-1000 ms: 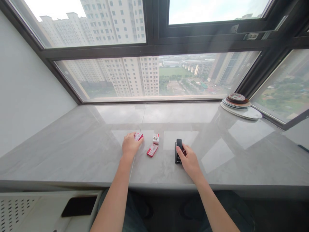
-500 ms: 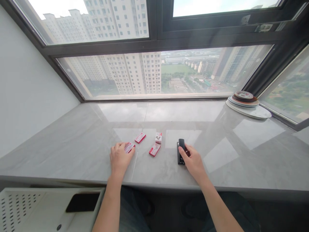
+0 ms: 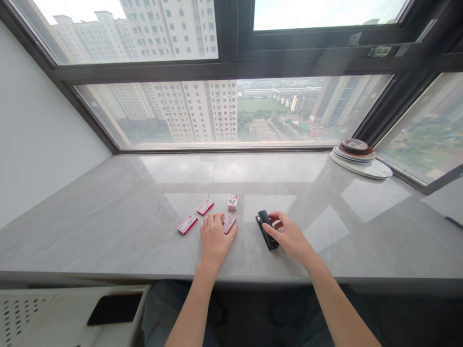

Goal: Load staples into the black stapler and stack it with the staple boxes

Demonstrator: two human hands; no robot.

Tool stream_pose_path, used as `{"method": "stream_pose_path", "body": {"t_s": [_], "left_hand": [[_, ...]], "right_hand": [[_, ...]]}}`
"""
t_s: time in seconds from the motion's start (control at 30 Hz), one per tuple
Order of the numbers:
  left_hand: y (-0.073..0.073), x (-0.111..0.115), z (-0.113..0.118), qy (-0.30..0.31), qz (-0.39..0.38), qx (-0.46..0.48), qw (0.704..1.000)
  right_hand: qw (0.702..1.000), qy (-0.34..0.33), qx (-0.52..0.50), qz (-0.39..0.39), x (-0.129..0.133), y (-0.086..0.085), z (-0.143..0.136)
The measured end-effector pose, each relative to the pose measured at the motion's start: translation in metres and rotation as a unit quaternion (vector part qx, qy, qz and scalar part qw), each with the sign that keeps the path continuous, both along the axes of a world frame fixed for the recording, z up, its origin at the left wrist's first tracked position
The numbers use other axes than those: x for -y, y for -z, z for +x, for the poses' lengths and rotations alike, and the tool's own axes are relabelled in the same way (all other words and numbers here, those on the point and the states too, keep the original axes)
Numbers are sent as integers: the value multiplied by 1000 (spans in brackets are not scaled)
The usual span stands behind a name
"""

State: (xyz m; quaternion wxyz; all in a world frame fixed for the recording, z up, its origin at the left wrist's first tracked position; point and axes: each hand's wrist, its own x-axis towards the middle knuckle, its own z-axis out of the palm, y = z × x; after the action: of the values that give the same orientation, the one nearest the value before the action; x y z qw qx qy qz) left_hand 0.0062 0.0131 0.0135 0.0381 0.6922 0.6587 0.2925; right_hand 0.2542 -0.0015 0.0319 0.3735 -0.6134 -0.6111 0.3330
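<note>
My left hand [image 3: 214, 241] is closed around a small red-and-white staple box [image 3: 229, 223] lying on the grey stone counter, its left part hidden under the fingers. To the left rest two similar flat boxes, a nearer box [image 3: 187, 224] and a farther box [image 3: 205, 207], both free of my hand. Just behind the gripped one sits a white-and-red box [image 3: 232, 202] with a dark picture on it. My right hand [image 3: 291, 238] grips a black stapler [image 3: 266, 232] from its right side, thumb on top. The stapler is turned at a slant on the counter.
A stack of plates or coasters [image 3: 356, 159] stands at the back right corner of the counter [image 3: 108, 231]. Windows [image 3: 231, 115] border the back. Below the front edge at left is a white cabinet [image 3: 47, 323] with a dark rectangular panel [image 3: 115, 309].
My left hand has let go of the left box and moved right onto another. The stapler has turned, its far end swinging left, in my right hand. The view shifted slightly.
</note>
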Motion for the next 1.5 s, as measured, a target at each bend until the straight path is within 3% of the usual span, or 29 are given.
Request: {"method": "stream_pose_path", "body": {"t_s": [0.13, 0.27, 0.43, 0.5, 0.6, 0.7, 0.8, 0.9, 0.97, 1.03, 1.1, 1.2, 1.27, 1.37, 1.5], "left_hand": [[-5, 18, -5, 106, -35, -6, 994], [-14, 33, 3, 219, -40, 1, 975], [-20, 38, -3, 238, -48, 12, 970], [-17, 38, -10, 243, -57, 10, 968], [-12, 38, -20, 251, -68, 12, 966], [-9, 38, -24, 245, -79, 11, 966], [-9, 38, -24, 239, -83, 12, 967], [-10, 39, -23, 234, -84, 28, 968], [-10, 40, -22, 230, -90, 41, 968], [-9, 39, -22, 228, -96, 50, 968], [-7, 38, -22, 228, -99, 55, 967], [-5, 36, -22, 228, -99, 57, 967], [-5, 35, -23, 229, -103, 59, 966], [-7, 34, -26, 238, -118, 67, 962], [-11, 36, -29, 254, -120, 75, 957]], "right_hand": [[995, -53, 72, 42, -7, -15, 1], [991, -86, 79, 65, -12, -21, -28], [986, -116, 67, 96, -15, -19, -77], [989, -92, 41, 110, -17, -17, -93], [991, -26, -74, 111, -22, -13, -105], [981, 20, -163, 107, -26, -9, -92], [958, 84, -253, 102, -24, 0, -56], [915, 143, -376, 14, -13, 13, -10], [913, 163, -372, -49, -2, 20, 14], [929, 174, -312, -96, 10, 22, 26], [948, 139, -242, -153, 21, 21, 23], [955, -9, -189, -229, 30, 14, -5], [954, -80, -180, -226, 32, 11, -28], [968, -86, -148, -185, 29, 11, -45], [975, -64, -107, -182, 27, 17, -33]]}}
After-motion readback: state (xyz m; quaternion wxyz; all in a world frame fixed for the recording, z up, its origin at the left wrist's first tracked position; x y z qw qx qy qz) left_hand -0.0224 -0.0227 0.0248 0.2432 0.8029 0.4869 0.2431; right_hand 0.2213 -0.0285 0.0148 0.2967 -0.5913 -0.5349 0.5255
